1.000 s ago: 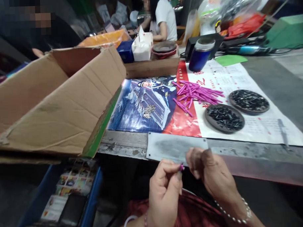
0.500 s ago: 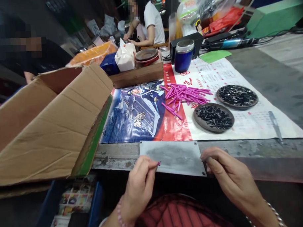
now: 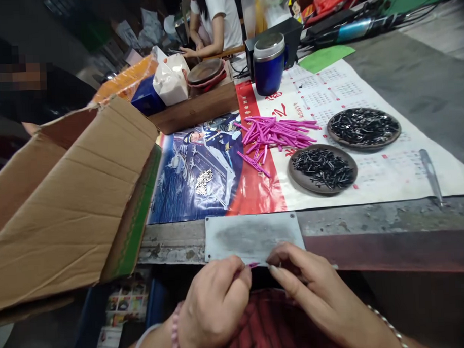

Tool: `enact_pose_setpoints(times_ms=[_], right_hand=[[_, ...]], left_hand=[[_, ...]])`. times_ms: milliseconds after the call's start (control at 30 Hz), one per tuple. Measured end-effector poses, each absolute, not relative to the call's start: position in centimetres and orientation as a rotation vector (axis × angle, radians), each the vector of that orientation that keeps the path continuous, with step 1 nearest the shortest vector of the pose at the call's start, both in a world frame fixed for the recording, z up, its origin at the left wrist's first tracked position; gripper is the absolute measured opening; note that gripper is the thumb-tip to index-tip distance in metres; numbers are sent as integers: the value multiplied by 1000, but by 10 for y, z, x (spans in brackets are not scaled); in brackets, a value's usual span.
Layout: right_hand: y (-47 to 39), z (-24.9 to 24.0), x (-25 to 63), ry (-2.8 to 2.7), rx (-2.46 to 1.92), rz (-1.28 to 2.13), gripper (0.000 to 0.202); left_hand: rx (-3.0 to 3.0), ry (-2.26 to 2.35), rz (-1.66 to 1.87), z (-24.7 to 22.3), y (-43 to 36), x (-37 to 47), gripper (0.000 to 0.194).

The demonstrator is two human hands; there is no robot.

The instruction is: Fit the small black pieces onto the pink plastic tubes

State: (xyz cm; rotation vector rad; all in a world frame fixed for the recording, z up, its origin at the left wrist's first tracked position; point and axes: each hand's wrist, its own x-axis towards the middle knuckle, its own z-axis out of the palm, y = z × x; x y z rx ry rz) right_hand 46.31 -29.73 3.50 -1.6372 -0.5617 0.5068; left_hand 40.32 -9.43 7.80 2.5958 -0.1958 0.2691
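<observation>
- Fingers of the left hand (image 3: 217,301), lower centre of the frame, are closed in a pinch on a small pink piece (image 3: 253,265) pointing right
- Fingers of the right hand (image 3: 316,293), just right of that piece, curl with thumb and forefinger near each other; whether they grip anything cannot be made out
- Grey plate (image 3: 253,234) lies at the table (image 3: 343,218) edge, just above both hands in the frame
- Pink sticks (image 3: 278,133) lie heaped near the centre, small white beads (image 3: 204,182) to their lower left
- Black pieces (image 3: 323,167) fill a near dish (image 3: 318,190) right of centre, and a far dish (image 3: 368,146) to its upper right
</observation>
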Motion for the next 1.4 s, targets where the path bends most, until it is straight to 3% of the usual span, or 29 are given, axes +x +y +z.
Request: enact_pose_setpoints(times_ms=[133, 367, 1233, 1400], right_hand=[[-293, 35, 463, -538, -1610, 567, 22], [-290, 34, 456, -553, -1623, 549, 29], [-282, 39, 464, -538, -1651, 616, 29], [-286, 36, 469, -431, -1472, 713, 36]], left_hand=[[2733, -613, 349, 86, -103, 405, 26], [2762, -802, 442, 87, -107, 399, 22], [2723, -497, 371, 77, -109, 402, 24], [2703, -528, 292, 75, -100, 404, 20]])
